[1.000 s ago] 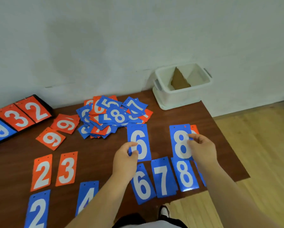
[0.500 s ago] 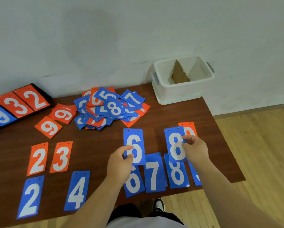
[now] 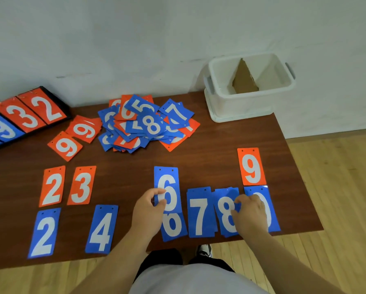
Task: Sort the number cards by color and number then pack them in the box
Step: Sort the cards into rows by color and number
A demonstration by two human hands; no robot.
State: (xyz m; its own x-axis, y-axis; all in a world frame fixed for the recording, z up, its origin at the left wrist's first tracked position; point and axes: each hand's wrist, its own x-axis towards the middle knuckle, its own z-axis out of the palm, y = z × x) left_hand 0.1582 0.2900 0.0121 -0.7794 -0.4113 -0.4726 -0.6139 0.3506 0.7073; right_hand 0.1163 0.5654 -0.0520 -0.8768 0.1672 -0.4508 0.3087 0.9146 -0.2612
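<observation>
- The left hand (image 3: 148, 211) has its grip pinched on a blue 6 card (image 3: 167, 185). The thumb is on the front and the fingers curl round the left edge, near the bottom.
- The low end of that card lies over a second blue 6 card (image 3: 173, 228), which is flat on the brown counter (image 3: 125, 164).
- The right hand (image 3: 250, 215) has its grip curled tight on the right side of a blue 8 card (image 3: 225, 211), with the thumb on top. This card sits on more blue cards, and their edges peek out.
- A blue 7 card (image 3: 201, 211) lies between the 6s and the 8.
- The right hand hides part of a half-hidden blue card (image 3: 274, 217). I cannot tell its number.
- An orange 9 card (image 3: 251, 166) lies just behind that one.
- On the left lie an orange 2 card (image 3: 52, 185) and an orange 3 card (image 3: 81, 185). A blue 2 card (image 3: 43, 232) and a blue 4 card (image 3: 101, 229) lie nearer the person.
- A mixed pile (image 3: 148, 124) of blue and orange cards sits at the back.
- The white box (image 3: 250, 102) stands on the far right corner of the counter. A brown cardboard piece (image 3: 244, 81) stands inside it.
</observation>
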